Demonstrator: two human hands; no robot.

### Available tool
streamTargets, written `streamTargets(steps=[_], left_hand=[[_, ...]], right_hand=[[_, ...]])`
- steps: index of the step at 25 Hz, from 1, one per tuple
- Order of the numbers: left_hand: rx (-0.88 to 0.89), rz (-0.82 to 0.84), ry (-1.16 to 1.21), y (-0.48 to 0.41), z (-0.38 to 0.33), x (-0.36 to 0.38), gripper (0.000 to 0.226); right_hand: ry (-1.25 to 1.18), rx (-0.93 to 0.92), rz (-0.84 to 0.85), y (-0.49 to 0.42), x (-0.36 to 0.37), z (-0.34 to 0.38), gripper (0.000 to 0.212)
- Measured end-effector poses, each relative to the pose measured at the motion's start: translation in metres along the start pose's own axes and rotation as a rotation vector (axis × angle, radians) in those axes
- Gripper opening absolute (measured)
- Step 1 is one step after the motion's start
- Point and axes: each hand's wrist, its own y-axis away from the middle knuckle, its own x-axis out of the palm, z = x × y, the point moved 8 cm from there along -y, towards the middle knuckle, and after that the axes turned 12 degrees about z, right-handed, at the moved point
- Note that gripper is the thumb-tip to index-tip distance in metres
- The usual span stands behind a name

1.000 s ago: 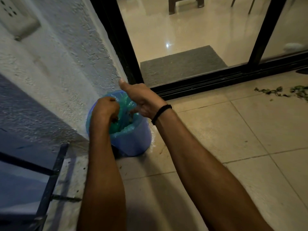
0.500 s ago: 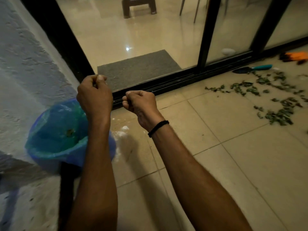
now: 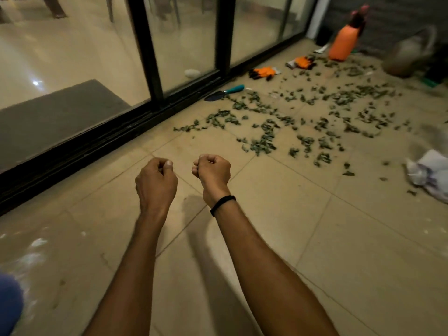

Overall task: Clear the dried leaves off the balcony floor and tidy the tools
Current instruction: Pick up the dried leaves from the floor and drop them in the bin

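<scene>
Dried green leaves lie scattered over the beige floor tiles at the right and far right. My left hand and my right hand hover side by side above bare tiles, short of the leaves, both curled into fists with nothing visible in them. A black band circles my right wrist. A trowel with a teal handle lies by the door track. Two orange gloves lie further along. An orange spray bottle stands at the far end.
The black sliding-door frame and its track run along the left. A blue bin edge shows at the bottom left. A crumpled white cloth or paper lies at the right edge. A brown pot stands blurred at the far right.
The view has swung right from the blue lined bin to the leaf-strewn floor. Both hands came out of the bin, rose and stayed curled as they moved along.
</scene>
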Motion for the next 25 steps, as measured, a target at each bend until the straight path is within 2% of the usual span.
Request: streamTargets(steps=[5,10,14,17,19,21,23,25], left_hand=[[0.049,0.124,-0.040,-0.017,-0.012,0.088,0.023],[0.083,0.210,-0.070,-0.042,-0.014,0.184,0.020],[0.128,0.308,-0.099,-0.050,-0.017,0.274,0.029],[0.225,0.266,-0.275,-0.058,-0.027,0.321,0.039],[0.250,0.234,-0.307,-0.072,-0.037,0.341,0.049],[0.268,0.209,-0.298,-0.087,-0.048,0.354,0.062],[0.296,0.157,-0.374,-0.100,-0.058,0.365,0.073],[0.283,0.131,-0.462,-0.113,-0.064,0.376,0.081]], right_hand=[[0.136,-0.055,-0.147,-0.045,-0.089,-0.001,0.014],[0.620,-0.149,-0.268,-0.096,-0.176,-0.024,0.014],[0.870,-0.148,-0.475,-0.144,-0.261,-0.040,0.046],[0.954,-0.111,-0.591,-0.182,-0.301,-0.021,0.064],[1.015,-0.093,-0.628,-0.204,-0.309,-0.008,0.069],[1.136,-0.106,-0.618,-0.220,-0.304,-0.002,0.058],[1.237,-0.145,-0.588,-0.230,-0.299,-0.002,0.038],[1.227,-0.179,-0.603,-0.233,-0.299,-0.005,0.019]])
